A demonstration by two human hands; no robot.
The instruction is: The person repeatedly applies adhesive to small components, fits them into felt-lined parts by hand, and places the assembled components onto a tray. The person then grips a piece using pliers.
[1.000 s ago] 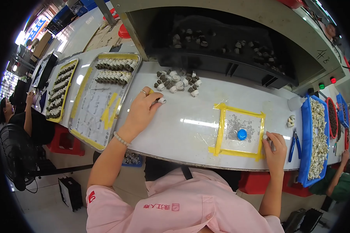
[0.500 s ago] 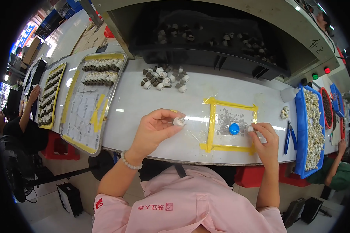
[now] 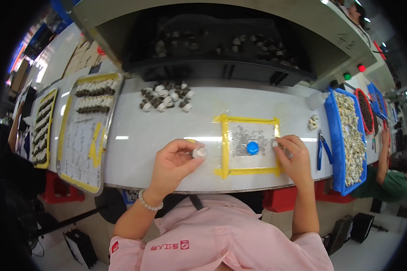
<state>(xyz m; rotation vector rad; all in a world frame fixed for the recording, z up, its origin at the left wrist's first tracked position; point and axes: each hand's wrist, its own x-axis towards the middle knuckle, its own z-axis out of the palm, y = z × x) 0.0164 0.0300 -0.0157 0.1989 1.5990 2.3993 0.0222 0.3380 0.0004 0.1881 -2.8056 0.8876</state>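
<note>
Between the thumb and fingers of my left hand point(image 3: 171, 166) is a small white cylindrical piece point(image 3: 198, 153), held above the white table left of a taped square. My right hand point(image 3: 298, 161) pinches a small white-tipped piece point(image 3: 275, 144) at the square's right edge; the fingers hide much of it. Yellow tape point(image 3: 224, 147) frames the square, whose surface has grey spots. A round blue cap point(image 3: 252, 147) sits inside it, between my hands. Further back lies a loose pile of white-and-dark pieces point(image 3: 166, 95).
A tray point(image 3: 79, 149) with rows of pieces lies at left, another tray point(image 3: 44, 121) beyond it. At right are blue pliers point(image 3: 321, 151), a white bottle point(image 3: 316, 100) and a blue bin point(image 3: 337, 149) of pale pieces. A black bin point(image 3: 212, 72) stands behind. Other people sit at both sides.
The whole scene has shifted left in the picture as the view turned. Both hands keep their pieces; their places relative to the taped square have barely changed.
</note>
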